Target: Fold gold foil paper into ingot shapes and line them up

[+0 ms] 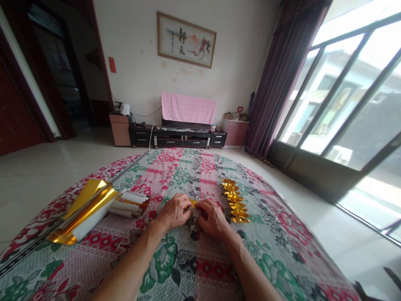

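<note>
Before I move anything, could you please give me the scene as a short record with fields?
Left hand: pinching a small gold-and-white paper piece with its fingers (left hand)
Right hand: fingers on the same piece (right hand)
Right side: row of shaped gold foil pieces
Left side: gold foil sheets, with white paper rolls beside them
Surface: floral cloth in red, green and grey
Background: pink cloth above a black cabinet; framed picture on wall; purple curtain by windows
</note>
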Action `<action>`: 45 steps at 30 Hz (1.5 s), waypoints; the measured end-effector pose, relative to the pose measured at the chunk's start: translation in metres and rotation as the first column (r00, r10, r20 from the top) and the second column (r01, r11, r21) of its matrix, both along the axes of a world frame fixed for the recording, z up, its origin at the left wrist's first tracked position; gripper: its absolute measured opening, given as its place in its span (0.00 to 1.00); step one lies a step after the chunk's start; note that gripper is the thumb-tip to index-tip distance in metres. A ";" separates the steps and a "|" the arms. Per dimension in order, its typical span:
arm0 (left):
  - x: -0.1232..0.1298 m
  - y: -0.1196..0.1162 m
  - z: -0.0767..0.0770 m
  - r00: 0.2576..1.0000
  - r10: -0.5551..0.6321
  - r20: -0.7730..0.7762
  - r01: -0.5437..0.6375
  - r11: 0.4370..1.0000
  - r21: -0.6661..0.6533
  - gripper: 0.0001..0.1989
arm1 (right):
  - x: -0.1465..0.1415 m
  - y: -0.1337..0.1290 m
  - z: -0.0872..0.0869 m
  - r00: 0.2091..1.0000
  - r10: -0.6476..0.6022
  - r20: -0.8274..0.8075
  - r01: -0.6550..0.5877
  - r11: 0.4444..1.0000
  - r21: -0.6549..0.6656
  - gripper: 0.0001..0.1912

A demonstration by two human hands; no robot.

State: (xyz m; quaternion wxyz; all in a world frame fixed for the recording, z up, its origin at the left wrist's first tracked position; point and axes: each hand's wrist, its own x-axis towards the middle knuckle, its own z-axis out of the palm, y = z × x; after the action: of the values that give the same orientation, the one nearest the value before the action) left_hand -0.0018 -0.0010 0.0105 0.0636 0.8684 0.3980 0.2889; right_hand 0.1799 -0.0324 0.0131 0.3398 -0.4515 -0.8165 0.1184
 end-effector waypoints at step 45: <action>-0.005 0.005 -0.008 0.986 0.035 0.162 -0.028 0.999 -0.043 0.10 | -0.007 0.005 -0.009 1.000 -0.025 0.002 0.025 0.997 0.078 0.08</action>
State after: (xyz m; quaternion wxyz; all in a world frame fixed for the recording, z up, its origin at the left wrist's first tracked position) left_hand -0.0064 0.0038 0.0022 0.1092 0.8340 0.4108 0.3518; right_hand 0.1732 -0.0270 0.0036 0.3576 -0.4482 -0.8153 0.0815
